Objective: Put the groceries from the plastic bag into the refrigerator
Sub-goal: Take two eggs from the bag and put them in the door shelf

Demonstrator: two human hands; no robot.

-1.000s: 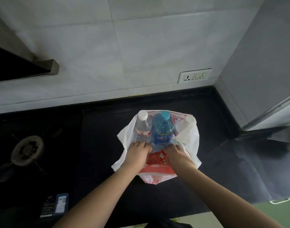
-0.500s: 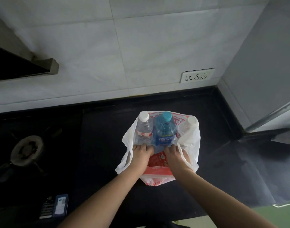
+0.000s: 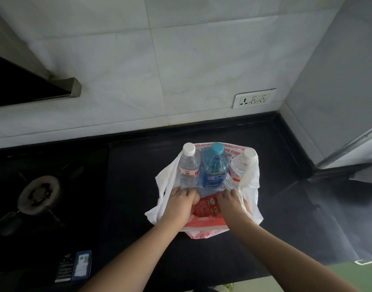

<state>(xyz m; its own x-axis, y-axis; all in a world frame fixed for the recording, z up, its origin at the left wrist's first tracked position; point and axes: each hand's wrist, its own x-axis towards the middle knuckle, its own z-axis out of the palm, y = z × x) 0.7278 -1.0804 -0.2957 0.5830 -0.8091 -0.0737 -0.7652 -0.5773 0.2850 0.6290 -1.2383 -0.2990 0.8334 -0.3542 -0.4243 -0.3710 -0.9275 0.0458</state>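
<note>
The left hand's fingers [image 3: 186, 191] were curled down into the mouth of the plastic bag [image 3: 249, 180], at the foot of the clear bottle, though whether they pinched plastic or bottle could not be told. The right hand's fingers [image 3: 228, 193] curled the same way at the bag's inner edge near the blue bottle's base; what they gripped was hidden. The left hand [image 3: 178, 205] sat at about 9 o'clock of the bag's opening, the right hand [image 3: 231, 207] at about 4 o'clock, both knuckles up.

The white bag with red print stood open on the black countertop [image 3: 134, 186]. Inside, at its 12 o'clock side, three bottles stood upright in a row: a clear bottle [image 3: 188, 165] with a white cap and a red-and-white label, a blue bottle [image 3: 214, 167] with a turquoise cap and a blue label, and a second clear bottle [image 3: 239, 165], white-capped, tilted toward 1 o'clock. A red packet [image 3: 208, 209] lay between the hands. The writing on all of them was too small to read.

At 9 o'clock of the bag lay a gas burner [image 3: 39, 194]; at 1 o'clock, a wall socket [image 3: 254, 98].
</note>
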